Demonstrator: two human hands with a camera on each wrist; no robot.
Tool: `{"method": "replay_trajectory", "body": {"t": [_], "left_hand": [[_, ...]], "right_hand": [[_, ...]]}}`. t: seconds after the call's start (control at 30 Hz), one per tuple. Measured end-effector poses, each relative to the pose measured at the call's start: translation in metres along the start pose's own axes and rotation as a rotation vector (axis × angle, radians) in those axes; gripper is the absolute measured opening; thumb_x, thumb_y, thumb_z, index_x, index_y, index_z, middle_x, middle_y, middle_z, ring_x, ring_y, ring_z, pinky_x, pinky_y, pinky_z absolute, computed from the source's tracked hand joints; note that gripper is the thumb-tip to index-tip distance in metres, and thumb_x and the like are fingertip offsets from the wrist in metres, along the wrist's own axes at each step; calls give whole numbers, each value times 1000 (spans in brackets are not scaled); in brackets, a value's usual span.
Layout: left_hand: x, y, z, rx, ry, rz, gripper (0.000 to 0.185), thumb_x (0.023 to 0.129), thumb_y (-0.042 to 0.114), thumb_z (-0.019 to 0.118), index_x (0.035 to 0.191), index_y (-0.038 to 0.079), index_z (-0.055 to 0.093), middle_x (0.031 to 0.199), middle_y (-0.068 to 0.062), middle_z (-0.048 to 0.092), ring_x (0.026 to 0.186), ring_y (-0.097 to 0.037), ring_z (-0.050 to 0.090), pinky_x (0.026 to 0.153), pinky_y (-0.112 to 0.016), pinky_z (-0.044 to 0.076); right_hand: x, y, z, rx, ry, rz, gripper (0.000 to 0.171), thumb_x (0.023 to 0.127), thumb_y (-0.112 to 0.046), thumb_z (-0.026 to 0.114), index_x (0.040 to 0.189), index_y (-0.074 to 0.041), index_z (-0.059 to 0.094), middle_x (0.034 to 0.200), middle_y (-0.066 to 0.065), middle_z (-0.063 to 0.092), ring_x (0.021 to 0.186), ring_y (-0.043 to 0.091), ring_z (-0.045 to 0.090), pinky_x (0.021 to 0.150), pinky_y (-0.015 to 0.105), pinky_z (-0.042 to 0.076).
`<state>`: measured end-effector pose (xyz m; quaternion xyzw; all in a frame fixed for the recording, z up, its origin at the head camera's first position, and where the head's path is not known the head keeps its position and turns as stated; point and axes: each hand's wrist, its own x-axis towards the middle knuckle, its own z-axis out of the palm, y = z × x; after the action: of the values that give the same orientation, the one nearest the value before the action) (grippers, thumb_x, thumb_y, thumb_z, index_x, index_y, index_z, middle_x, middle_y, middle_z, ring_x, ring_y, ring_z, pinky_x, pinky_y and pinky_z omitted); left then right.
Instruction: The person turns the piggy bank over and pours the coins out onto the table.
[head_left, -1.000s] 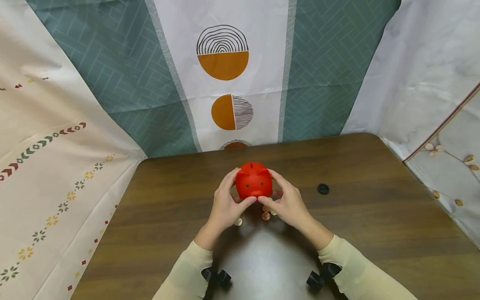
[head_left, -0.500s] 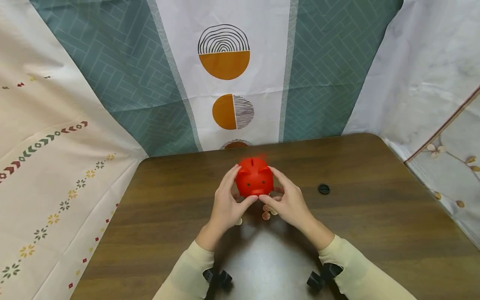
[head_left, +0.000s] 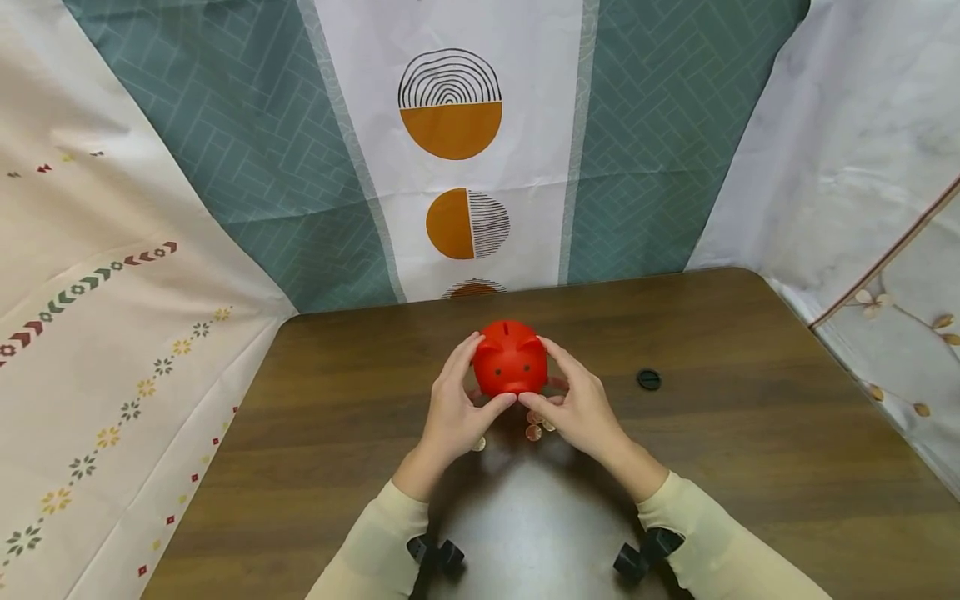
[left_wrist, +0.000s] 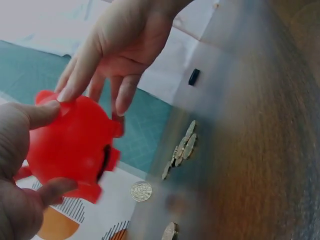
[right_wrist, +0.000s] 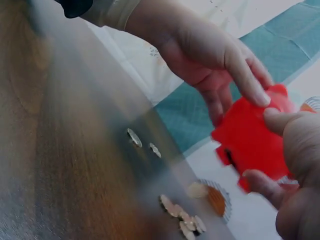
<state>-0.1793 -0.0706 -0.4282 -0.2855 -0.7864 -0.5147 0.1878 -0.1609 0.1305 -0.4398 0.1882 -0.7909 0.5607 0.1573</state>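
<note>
Both hands hold a red piggy bank (head_left: 511, 358) above the table, its face toward me and the coin slot on top. My left hand (head_left: 453, 408) grips its left side and my right hand (head_left: 573, 404) the right, thumbs meeting under the snout. In the left wrist view a dark round hole (left_wrist: 104, 162) shows in the belly, facing the table. Just below it, a silvery coin (left_wrist: 141, 191) appears in mid-air; the right wrist view shows a blurred coin (right_wrist: 197, 190) there too. Several copper and gold coins (head_left: 533, 432) lie under the right hand, partly hidden.
A black round plug (head_left: 648, 379) lies on the wooden table (head_left: 750, 433) to the right. Another coin (head_left: 479, 444) rests near the left wrist. Patterned cloths (head_left: 637, 125) hang behind and beside the table.
The piggy bank went up slightly between the first two frames and is now a little lower again, still in both hands. The plug and the coins visible on the table stay in place.
</note>
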Motion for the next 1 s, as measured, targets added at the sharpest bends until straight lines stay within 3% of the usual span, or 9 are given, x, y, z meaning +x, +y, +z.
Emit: {"method": "replay_trajectory", "body": {"t": [0.1,0.17,0.23,0.33,0.37,0.53,0.63,0.8,1.0], "left_hand": [[5,13,-3,-23,77,222,83,66,1,87,137,-2,45,144,-20,40,121,-32,53,74,-39,57],[8,18,-5,-33,90,261,83,64,-2,87,135,-5,45,144,-23,39,121,-33,53,75,-40,57],[9,18,-7,-21,63,197,81,66,2,87,136,-2,45,143,-19,42,117,-30,55,71,-39,58],[7,8,-9,0,-23,-8,80,74,18,85,142,11,43,146,-4,41,119,-22,52,66,-35,58],[6,5,-9,6,-44,-47,80,75,20,84,142,13,43,146,-1,40,119,-21,51,66,-33,58],[2,0,-9,-7,-60,-77,79,75,19,84,142,15,43,148,-2,38,121,-22,50,69,-33,58],[1,4,-11,-18,-58,-100,79,73,13,84,141,11,43,147,-5,39,118,-26,51,69,-39,58],[4,27,-21,-46,-65,-106,77,72,1,83,138,-1,43,145,-18,40,116,-39,52,68,-50,57],[4,43,-37,-33,-123,-136,74,74,0,81,136,-4,42,144,-20,39,119,-41,50,73,-46,57]], "right_hand": [[2,-12,-5,-24,58,-203,81,72,-6,84,143,-15,45,145,9,44,103,31,65,70,36,58],[3,-21,-7,-16,73,-251,81,70,2,83,141,-7,46,146,14,42,104,34,64,70,40,58],[4,-22,-6,-17,53,-209,80,72,0,82,142,-7,45,144,15,44,100,34,66,67,36,58],[3,-12,-2,4,-4,-33,78,78,-13,80,146,-15,41,142,8,47,96,34,68,63,30,58],[3,-6,0,2,-14,2,79,79,-18,80,146,-21,40,142,3,48,96,32,68,63,27,57],[-2,-1,5,42,-17,7,78,80,-20,80,146,-29,40,142,-1,47,99,35,67,65,29,58],[-2,-2,6,32,-24,-5,77,80,-21,79,146,-30,40,142,-1,47,100,33,67,68,31,58],[1,-5,6,-23,-32,-38,77,80,-23,79,146,-27,40,141,4,49,99,30,67,73,41,57],[1,-8,7,-101,-57,-45,73,80,-27,79,144,-28,43,138,2,52,99,25,68,70,39,58]]}}
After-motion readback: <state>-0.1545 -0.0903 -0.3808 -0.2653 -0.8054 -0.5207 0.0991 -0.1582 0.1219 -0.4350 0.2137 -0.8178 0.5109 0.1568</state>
